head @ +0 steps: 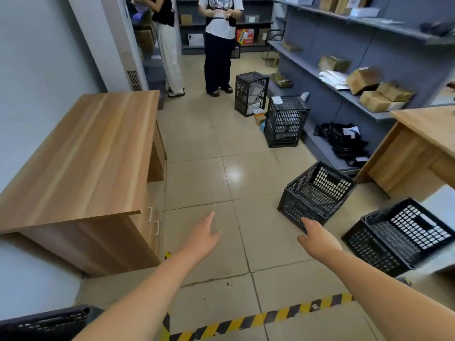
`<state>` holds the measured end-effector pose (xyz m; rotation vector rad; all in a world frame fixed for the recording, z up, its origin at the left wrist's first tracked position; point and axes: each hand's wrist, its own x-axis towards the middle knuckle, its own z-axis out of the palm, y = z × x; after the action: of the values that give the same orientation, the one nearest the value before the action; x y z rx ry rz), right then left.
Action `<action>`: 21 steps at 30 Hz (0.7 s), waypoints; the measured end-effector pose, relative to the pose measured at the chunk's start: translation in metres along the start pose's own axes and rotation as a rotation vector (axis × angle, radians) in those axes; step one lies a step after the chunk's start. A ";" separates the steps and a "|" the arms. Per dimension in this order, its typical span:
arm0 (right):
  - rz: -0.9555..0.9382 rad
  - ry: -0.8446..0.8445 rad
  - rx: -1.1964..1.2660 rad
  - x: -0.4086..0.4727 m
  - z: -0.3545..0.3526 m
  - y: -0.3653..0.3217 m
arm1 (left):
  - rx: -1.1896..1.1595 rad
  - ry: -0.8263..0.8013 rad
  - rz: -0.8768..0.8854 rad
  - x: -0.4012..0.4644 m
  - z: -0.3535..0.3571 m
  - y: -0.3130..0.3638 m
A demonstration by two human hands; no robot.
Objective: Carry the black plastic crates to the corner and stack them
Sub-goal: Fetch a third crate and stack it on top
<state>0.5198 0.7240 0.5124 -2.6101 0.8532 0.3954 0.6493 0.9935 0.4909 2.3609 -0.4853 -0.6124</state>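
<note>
Several black plastic crates stand on the tiled floor. An empty crate (316, 193) lies just beyond my right hand (317, 238), whose fingertips reach its near edge with straight fingers. A second empty crate (401, 236) sits at the right. Two taller crate stacks holding parcels stand farther back, one stack (285, 121) by the shelf and another stack (250, 93) behind it. The rim of one more crate (46, 321) shows at the bottom left. My left hand (204, 238) is stretched out over the floor, open and holding nothing.
A wooden desk (81, 158) stands at the left against the wall, another desk (423, 146) at the right. Grey shelves (344, 94) with boxes line the right wall. Two people (219, 45) stand at the far end. Yellow-black tape (258, 318) crosses the floor.
</note>
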 end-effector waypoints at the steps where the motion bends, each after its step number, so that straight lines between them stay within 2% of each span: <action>1: 0.016 0.006 0.007 0.004 -0.007 0.016 | 0.000 0.001 0.003 0.008 0.010 0.012; 11: 0.145 0.014 0.069 0.040 -0.056 0.142 | 0.008 -0.062 -0.021 0.081 0.083 0.107; 21: 0.270 0.059 0.101 0.115 -0.100 0.196 | 0.090 -0.131 0.073 0.206 0.116 0.178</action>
<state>0.5041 0.4760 0.5099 -2.4312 1.2191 0.3375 0.7243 0.7079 0.4683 2.3856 -0.6671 -0.7279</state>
